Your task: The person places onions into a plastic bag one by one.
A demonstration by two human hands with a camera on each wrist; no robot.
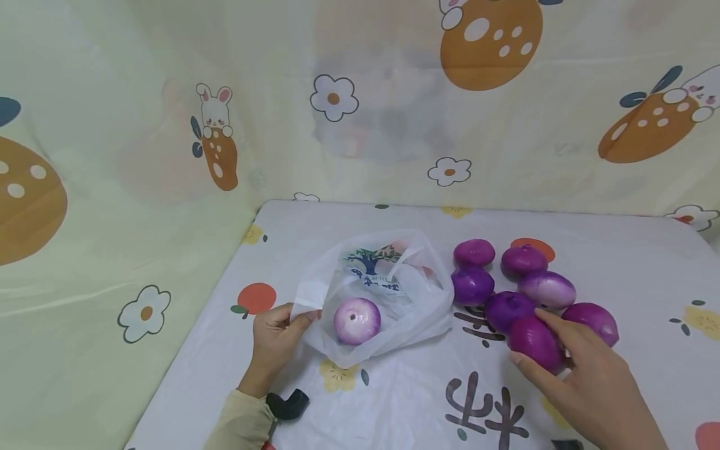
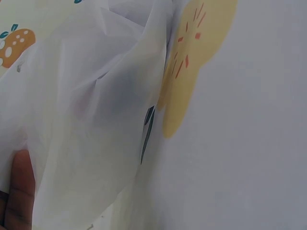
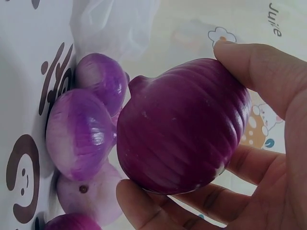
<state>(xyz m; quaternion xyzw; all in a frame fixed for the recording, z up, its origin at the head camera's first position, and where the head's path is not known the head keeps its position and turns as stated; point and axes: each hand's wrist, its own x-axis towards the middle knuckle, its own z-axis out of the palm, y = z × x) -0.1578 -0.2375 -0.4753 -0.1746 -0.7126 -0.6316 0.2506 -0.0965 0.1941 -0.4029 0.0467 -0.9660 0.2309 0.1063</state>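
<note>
Looks like mid-bagging, probably at the grab stage for a purple onion (image 1: pixel 536 345). Got that onion in the right hand (image 1: pixel 593 372), with thumb to one side and fingers curled round the other, spread about as wide as the onion itself. Can't tell if lifted clear of the table (image 1: pixel 405 406), but definitely right by the loose onions (image 1: pixel 539 289), to the right of the white plastic bag (image 1: pixel 422 322). Pinching the bag's rim with the left hand (image 1: pixel 278 337), with a pale onion (image 1: pixel 357 320) already in the open mouth. Next, would guess: lift past the neighbours, swing left, hold the rim wide, lower gently.
</note>
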